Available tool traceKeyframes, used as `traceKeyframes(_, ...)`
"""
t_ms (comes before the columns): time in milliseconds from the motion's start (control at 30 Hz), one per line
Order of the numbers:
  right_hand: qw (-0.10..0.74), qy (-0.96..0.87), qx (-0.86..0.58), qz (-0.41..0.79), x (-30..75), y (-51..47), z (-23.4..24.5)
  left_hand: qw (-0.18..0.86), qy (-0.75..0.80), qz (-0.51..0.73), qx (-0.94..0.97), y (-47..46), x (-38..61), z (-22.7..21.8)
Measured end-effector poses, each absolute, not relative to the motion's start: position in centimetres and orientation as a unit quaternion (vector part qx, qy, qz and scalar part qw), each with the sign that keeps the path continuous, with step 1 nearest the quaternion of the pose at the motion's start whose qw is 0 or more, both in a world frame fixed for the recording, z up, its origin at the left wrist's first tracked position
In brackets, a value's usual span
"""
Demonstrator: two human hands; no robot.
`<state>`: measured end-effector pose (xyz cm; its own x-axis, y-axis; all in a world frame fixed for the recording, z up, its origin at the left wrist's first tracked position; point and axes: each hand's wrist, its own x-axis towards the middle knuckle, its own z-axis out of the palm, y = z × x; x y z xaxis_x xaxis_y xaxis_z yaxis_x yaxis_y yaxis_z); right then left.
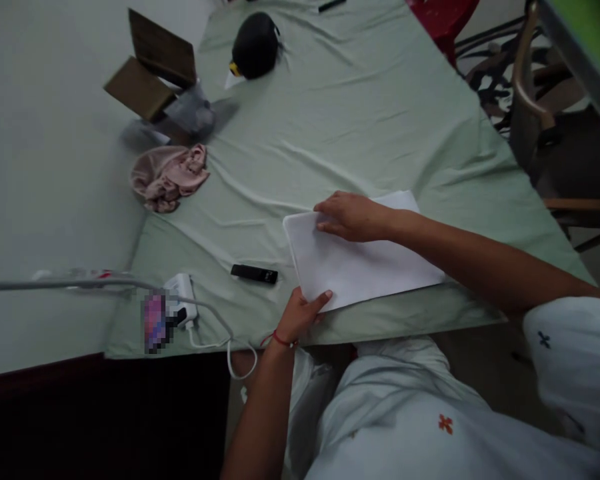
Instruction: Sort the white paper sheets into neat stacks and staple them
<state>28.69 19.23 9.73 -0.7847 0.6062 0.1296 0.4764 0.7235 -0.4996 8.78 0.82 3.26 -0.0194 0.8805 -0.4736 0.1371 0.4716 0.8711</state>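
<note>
Two hands at a white paper stack (pixel 363 267) on the green tablecloth (pixel 390 127), near the table's front edge.
The left hand (pixel 303 313) is closed in a pinch at the near left corner, thumb above; the right hand (pixel 353 217) lies over the far side, fingers slightly bent, and I cannot tell if it grips. I judge the stack to be light and bendable, its sheets smooth and easy to slip or crease, so best held at edges, thumb above, fingers underneath.
</note>
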Motion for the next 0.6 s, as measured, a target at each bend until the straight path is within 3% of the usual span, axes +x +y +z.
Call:
traceKeyframes(200,0.145,-0.918,-0.294,0.223,28.4,18.5,10.2,0.556,0.668,0.346,0.355,0.6,9.4,3.6)
traceKeyframes(500,0.286,-0.9,-0.24,0.227,26.9,18.9,8.5,0.496,0.715,0.387,0.305,-0.8,8.5,3.5)
traceKeyframes(600,0.314,-0.88,-0.293,0.201,28.8,19.0,6.7,0.47,0.731,0.422,0.256,-2.0,7.6,3.7)
